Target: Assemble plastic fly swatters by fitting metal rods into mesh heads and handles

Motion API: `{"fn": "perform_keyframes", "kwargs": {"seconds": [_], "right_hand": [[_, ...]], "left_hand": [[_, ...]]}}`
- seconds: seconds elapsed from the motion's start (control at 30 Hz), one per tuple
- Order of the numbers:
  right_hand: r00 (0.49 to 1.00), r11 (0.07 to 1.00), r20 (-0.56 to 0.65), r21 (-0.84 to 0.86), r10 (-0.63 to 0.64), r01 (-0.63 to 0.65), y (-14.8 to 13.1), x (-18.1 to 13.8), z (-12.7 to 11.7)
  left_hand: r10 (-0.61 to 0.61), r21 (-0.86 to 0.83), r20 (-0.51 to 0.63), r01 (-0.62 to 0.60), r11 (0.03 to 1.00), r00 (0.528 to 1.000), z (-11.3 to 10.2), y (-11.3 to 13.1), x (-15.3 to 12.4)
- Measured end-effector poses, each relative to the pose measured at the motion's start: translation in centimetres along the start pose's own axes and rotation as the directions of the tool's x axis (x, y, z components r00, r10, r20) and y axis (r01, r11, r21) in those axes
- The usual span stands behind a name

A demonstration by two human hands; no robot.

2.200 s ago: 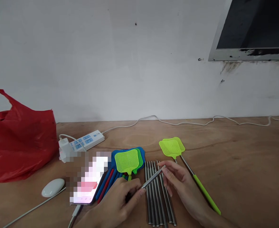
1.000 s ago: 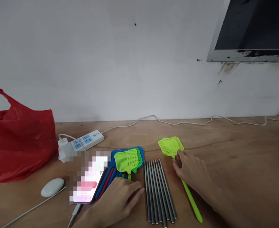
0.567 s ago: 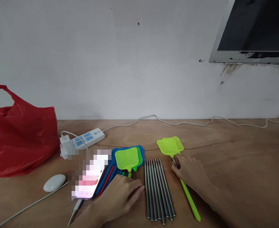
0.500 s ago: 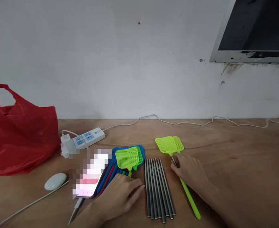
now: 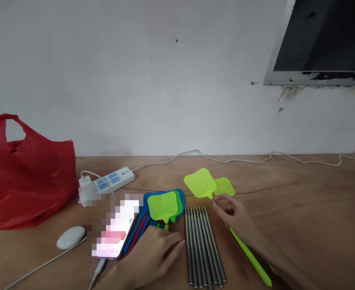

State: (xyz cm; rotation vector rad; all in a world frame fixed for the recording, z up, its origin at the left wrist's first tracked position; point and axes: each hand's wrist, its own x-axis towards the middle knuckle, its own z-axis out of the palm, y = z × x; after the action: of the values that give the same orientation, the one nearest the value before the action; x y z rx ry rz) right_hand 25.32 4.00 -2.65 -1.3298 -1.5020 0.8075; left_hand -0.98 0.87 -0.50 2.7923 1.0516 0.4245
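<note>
My right hand (image 5: pixel 233 215) pinches the thin metal shaft of a yellow-green fly swatter (image 5: pixel 200 183) just below its mesh head. Its long handle runs under my hand toward the front edge of the view. Another yellow-green fly swatter (image 5: pixel 225 187) lies behind it, partly covered. My left hand (image 5: pixel 154 255) rests loosely on the table, thumb and forefinger slightly apart and the other fingers hidden. Beyond it is a pile of fly swatters with yellow-green (image 5: pixel 162 206), green (image 5: pixel 180 203) and blue heads. Several metal rods (image 5: pixel 206 249) lie side by side between my hands.
A lit phone (image 5: pixel 117 229), partly blurred out, lies left of the pile with a cable plugged in. Farther left are a white mouse-shaped object (image 5: pixel 71 237), a power strip (image 5: pixel 117 180) and a red plastic bag (image 5: pixel 29 173). A white cord (image 5: pixel 234 161) runs along the wall.
My right hand has lifted the upper yellow-green fly swatter and shifted it left, uncovering more of the one beneath. My left hand has stayed by the pile. The view has tilted slightly up.
</note>
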Motion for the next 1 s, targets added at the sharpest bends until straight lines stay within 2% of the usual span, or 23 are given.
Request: {"fn": "perform_keyframes", "kwargs": {"seconds": [0.1, 0.17, 0.23, 0.3, 0.37, 0.4, 0.53, 0.6, 0.67, 0.73, 0.87, 1.0], "right_hand": [[0.993, 0.978, 0.094, 0.187, 0.078, -0.094, -0.5, -0.3, 0.3], [0.984, 0.962, 0.134, 0.233, 0.113, -0.143, -0.9, -0.5, 0.4], [0.975, 0.947, 0.180, 0.270, 0.130, -0.176, -1.2, -0.6, 0.5], [0.962, 0.925, 0.237, 0.317, 0.134, -0.207, -1.5, -0.6, 0.4], [0.939, 0.894, 0.316, 0.370, 0.134, -0.252, -1.7, -0.6, 0.2], [0.922, 0.877, 0.365, 0.392, 0.128, -0.277, -1.7, -0.6, 0.1], [0.807, 0.827, 0.587, 0.422, 0.063, -0.371, -1.9, -0.9, -0.1], [0.746, 0.790, 0.665, 0.436, 0.040, -0.431, -2.0, -1.2, 0.0], [0.712, 0.751, 0.702, 0.452, 0.033, -0.481, -2.3, -1.6, 0.4], [0.697, 0.730, 0.716, 0.458, 0.035, -0.507, -2.6, -1.9, 0.7], [0.705, 0.721, 0.708, 0.469, 0.038, -0.509, -2.9, -2.5, 1.1], [0.720, 0.782, 0.694, 0.431, 0.033, -0.451, -2.8, -2.9, 1.0]], "left_hand": [[-0.028, -0.084, -0.093, 0.020, 0.996, 0.995, -0.3, 0.0, -0.1], [-0.077, -0.164, -0.241, 0.038, 0.986, 0.968, -0.7, 0.0, 0.0], [-0.173, -0.227, -0.405, 0.084, 0.970, 0.898, -1.0, -0.2, 0.0], [-0.290, -0.279, -0.509, 0.163, 0.946, 0.811, -1.3, -0.5, 0.1], [-0.387, -0.339, -0.535, 0.229, 0.913, 0.751, -1.3, -0.9, 0.1], [-0.423, -0.374, -0.524, 0.247, 0.894, 0.739, -1.3, -1.1, 0.2], [-0.514, -0.518, -0.408, 0.271, 0.811, 0.755, -0.9, -1.4, 0.2], [-0.522, -0.564, -0.340, 0.274, 0.779, 0.783, -0.8, -1.4, 0.3], [-0.508, -0.595, -0.281, 0.268, 0.758, 0.814, -0.9, -1.3, 0.4], [-0.493, -0.622, -0.269, 0.241, 0.745, 0.827, -1.0, -1.4, 0.5], [-0.485, -0.657, -0.295, 0.193, 0.729, 0.823, -1.2, -1.8, 0.7], [-0.478, -0.738, -0.303, 0.114, 0.665, 0.824, -1.8, -1.6, 0.8]]}}
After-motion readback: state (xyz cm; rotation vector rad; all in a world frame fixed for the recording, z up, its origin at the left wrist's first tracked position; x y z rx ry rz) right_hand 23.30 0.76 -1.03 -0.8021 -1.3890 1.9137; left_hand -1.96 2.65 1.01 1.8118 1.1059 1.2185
